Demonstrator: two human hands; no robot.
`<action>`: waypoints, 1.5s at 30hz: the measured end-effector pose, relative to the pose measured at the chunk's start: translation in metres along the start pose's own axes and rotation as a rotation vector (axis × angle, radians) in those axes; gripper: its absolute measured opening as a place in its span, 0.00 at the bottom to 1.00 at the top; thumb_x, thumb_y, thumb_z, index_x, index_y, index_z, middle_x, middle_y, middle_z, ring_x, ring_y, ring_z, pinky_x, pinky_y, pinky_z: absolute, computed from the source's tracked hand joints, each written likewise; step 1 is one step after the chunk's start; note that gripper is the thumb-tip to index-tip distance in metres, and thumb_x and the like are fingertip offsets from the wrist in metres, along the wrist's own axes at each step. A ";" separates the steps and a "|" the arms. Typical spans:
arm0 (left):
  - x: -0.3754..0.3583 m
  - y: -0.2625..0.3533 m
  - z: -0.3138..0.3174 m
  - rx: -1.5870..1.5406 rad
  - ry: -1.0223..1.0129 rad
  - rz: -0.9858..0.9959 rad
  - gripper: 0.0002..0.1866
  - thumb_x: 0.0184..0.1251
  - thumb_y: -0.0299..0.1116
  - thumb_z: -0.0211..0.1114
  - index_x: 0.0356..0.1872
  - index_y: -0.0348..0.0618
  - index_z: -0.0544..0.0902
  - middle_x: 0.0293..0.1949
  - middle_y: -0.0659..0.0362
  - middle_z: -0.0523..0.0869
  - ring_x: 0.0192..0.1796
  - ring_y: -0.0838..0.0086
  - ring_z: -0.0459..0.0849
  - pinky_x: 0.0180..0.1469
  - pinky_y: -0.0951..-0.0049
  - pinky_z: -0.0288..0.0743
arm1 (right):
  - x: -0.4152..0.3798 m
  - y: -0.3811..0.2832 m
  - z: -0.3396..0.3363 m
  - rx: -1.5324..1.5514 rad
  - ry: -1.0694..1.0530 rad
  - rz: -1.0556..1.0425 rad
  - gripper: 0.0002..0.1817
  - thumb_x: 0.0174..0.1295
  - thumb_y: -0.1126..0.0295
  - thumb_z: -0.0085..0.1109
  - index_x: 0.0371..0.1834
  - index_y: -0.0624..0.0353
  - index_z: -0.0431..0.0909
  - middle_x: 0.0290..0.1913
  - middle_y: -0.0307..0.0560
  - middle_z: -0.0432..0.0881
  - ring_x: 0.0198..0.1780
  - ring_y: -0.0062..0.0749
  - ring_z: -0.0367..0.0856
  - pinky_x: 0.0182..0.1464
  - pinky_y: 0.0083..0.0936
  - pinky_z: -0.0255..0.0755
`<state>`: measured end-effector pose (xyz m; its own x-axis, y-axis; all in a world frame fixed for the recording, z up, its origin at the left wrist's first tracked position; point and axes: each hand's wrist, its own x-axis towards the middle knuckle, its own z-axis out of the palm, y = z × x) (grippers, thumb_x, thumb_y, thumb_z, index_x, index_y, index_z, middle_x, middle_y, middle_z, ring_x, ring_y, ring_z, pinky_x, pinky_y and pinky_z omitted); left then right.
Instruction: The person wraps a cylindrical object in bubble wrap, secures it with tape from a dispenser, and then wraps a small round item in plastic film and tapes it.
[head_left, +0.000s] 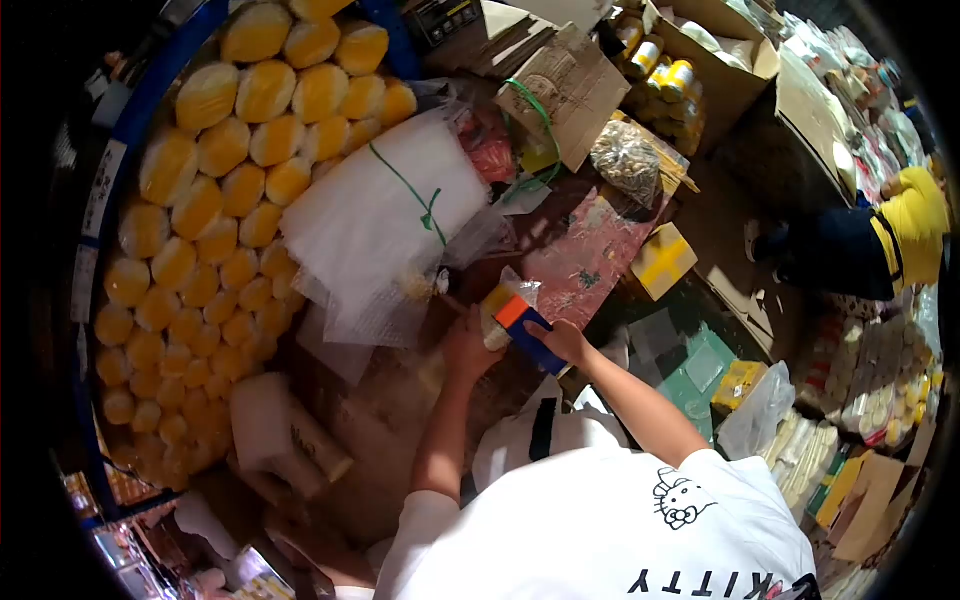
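Observation:
My right hand is closed on a blue block-like thing with an orange end, whose exact kind I cannot make out. The orange end touches or lies very close to a small yellow-and-white bundle. Around that bundle the fingers of my left hand are curled, and they hide part of it. A scrap of clear plastic sticks up just beyond the bundle. Both hands are close together over the brown table.
Yellow-and-white wrapped bundles are stacked at left behind a blue frame. Bubble wrap sheets lie ahead. A bag of small pieces and a yellow-taped carton stand right. A person in yellow is far right; another person's arm shows lower left.

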<state>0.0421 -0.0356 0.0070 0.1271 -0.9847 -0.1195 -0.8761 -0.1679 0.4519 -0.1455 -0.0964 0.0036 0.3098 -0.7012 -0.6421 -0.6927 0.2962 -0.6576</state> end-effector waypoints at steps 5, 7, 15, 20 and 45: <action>0.003 0.011 -0.005 0.026 -0.119 -0.118 0.48 0.32 0.43 0.73 0.60 0.40 0.60 0.47 0.44 0.73 0.49 0.54 0.73 0.48 0.60 0.69 | -0.017 -0.024 -0.019 -0.196 0.119 0.033 0.36 0.50 0.38 0.50 0.22 0.71 0.77 0.21 0.55 0.79 0.27 0.42 0.81 0.30 0.31 0.72; 0.002 0.006 -0.002 -0.072 -0.021 -0.075 0.47 0.33 0.44 0.72 0.60 0.41 0.60 0.47 0.44 0.73 0.49 0.54 0.73 0.48 0.60 0.69 | -0.043 -0.012 -0.024 -0.233 0.126 0.081 0.37 0.49 0.37 0.49 0.23 0.70 0.77 0.22 0.58 0.79 0.30 0.45 0.81 0.33 0.33 0.71; 0.009 0.007 -0.001 0.133 -0.171 -0.066 0.48 0.33 0.46 0.71 0.61 0.42 0.58 0.52 0.44 0.70 0.49 0.54 0.74 0.49 0.60 0.70 | -0.192 0.129 -0.053 -0.107 0.102 0.235 0.31 0.49 0.41 0.52 0.26 0.65 0.80 0.25 0.59 0.79 0.32 0.50 0.79 0.36 0.37 0.71; -0.016 0.044 0.015 0.275 -0.144 0.011 0.50 0.32 0.46 0.72 0.62 0.43 0.56 0.52 0.45 0.71 0.50 0.54 0.74 0.50 0.61 0.70 | -0.226 0.160 -0.071 -0.102 0.150 0.186 0.31 0.49 0.40 0.52 0.27 0.64 0.80 0.25 0.58 0.79 0.32 0.50 0.79 0.36 0.37 0.71; 0.009 -0.001 0.018 -0.303 -0.366 -0.142 0.45 0.35 0.42 0.73 0.59 0.41 0.63 0.57 0.49 0.68 0.60 0.57 0.64 0.60 0.64 0.60 | -0.166 0.175 -0.021 -0.092 0.162 0.294 0.34 0.49 0.37 0.49 0.22 0.64 0.80 0.23 0.57 0.79 0.30 0.47 0.80 0.34 0.36 0.72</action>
<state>0.0361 -0.0434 -0.0106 0.0163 -0.8790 -0.4765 -0.6803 -0.3590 0.6389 -0.3321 0.0581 0.0040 -0.0141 -0.6908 -0.7229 -0.7951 0.4462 -0.4108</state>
